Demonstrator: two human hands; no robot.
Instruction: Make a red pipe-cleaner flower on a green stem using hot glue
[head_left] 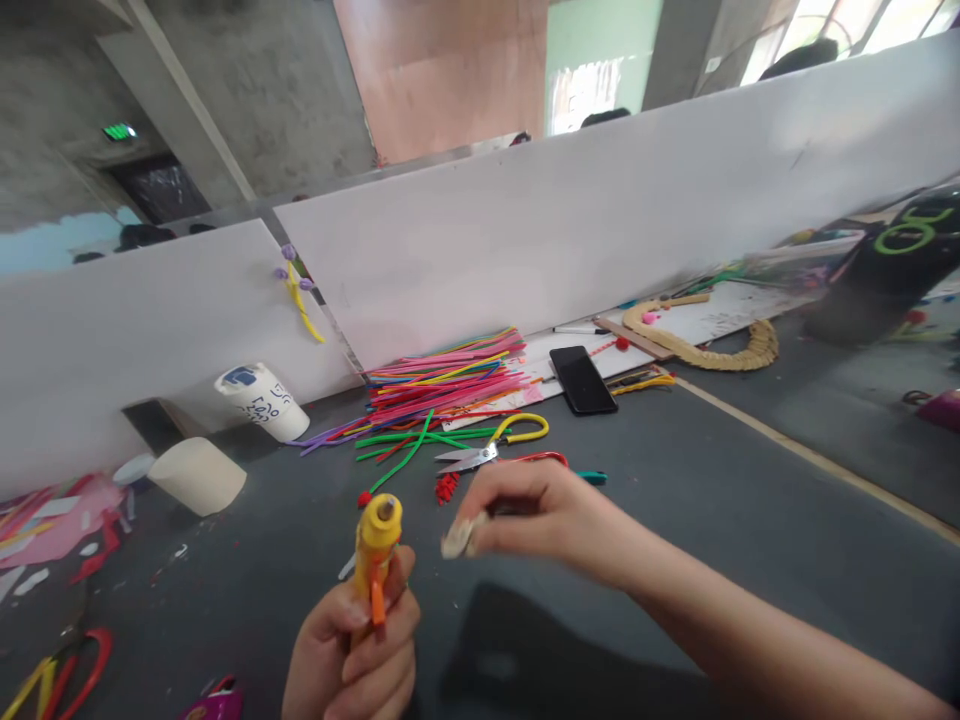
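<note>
My left hand [367,655] is wrapped around a yellow glue gun [377,535] with an orange trigger, its nozzle pointing up and away from me. Just to its right, my right hand [544,512] pinches a small off-white piece [457,538] between thumb and fingers. That piece is blurred, so its kind is unclear. Beyond my right hand lie yellow-handled scissors [480,456], blades to the left. A small fuzzy red piece [447,488] sits near their tips. Green pipe cleaners [405,440] lie loose beside the scissors.
A heap of coloured pipe cleaners [450,375] lies against the white partition [480,240], with a black phone [583,380] to its right. Paper cups [199,475] stand at left. A curved beige craft piece [720,355] and a dark bottle [885,270] are at right. More scissors [82,665] lie lower left.
</note>
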